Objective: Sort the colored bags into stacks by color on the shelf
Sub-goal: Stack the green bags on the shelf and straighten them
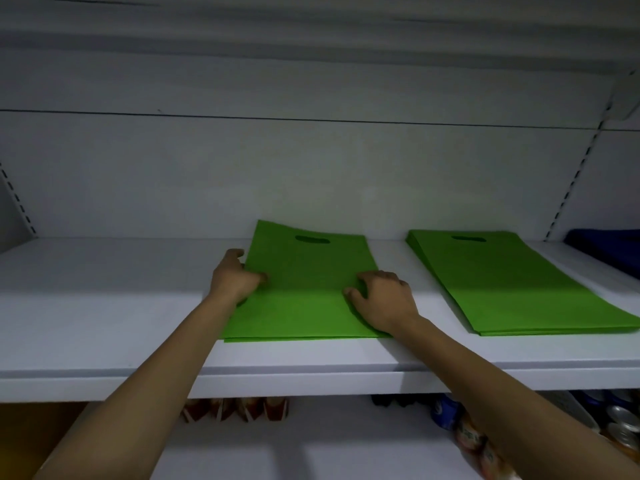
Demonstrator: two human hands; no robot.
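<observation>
Our left hand [235,280] and right hand [382,301] grip the middle green stack [304,271] by its edges, so we reckon merging it into the right green stack [512,282] is what's left.

Clock read from the near green stack [304,306], with my left hand [235,275] and right hand [381,299] on its side edges.
- 9 o'clock: bare shelf [104,289] board, the widest lane, running to the slotted upright [20,206].
- 12: back panel [311,174] closes off reach just behind the stack.
- 3: narrow bare strip, then second green stack [512,285], with blue bags [602,247] beyond.
- Overhead: upper shelf [311,46] well clear.
- 6: shelf lip, cans [620,424] on the level below.
</observation>
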